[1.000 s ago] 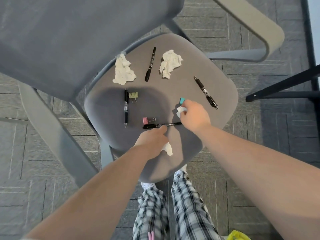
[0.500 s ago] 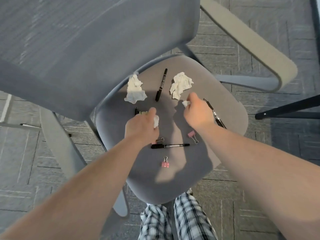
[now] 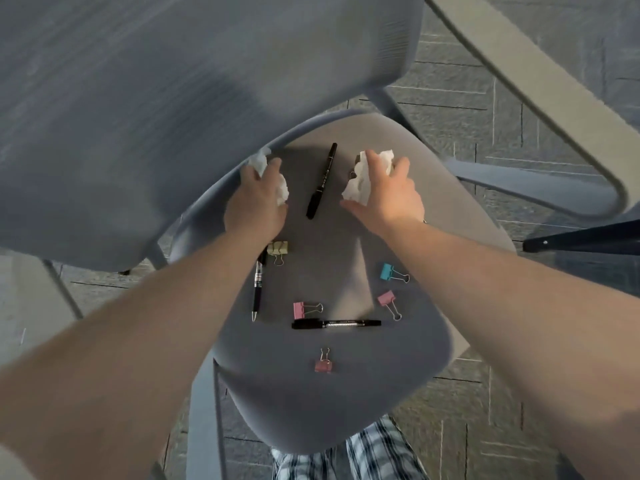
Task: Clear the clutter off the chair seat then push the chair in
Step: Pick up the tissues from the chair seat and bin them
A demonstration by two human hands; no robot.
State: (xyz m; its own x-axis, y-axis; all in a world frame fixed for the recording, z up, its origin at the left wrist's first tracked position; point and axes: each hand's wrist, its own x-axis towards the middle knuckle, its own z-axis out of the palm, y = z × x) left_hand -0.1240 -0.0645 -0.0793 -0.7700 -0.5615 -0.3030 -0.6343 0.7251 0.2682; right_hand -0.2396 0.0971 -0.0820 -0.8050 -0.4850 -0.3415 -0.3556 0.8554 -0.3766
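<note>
Two hands, left hand and right hand, each close their grip on crumpled tissue at the chair seat upper centre; clearing continues, with pens and binder clips probably next

A single wide-angle camera, worn on the person's head, looks steeply down from behind the chair, over the top of the grey backrest and onto the chair seat. The view sits close: both forearms run up from the lower corners, and the left hand and right hand lie near mid-frame. Plaid trousers show at the bottom edge. Carpeted floor fills the margins, where the lens bends and seemingly blurs the lines. No second view exists.
</note>
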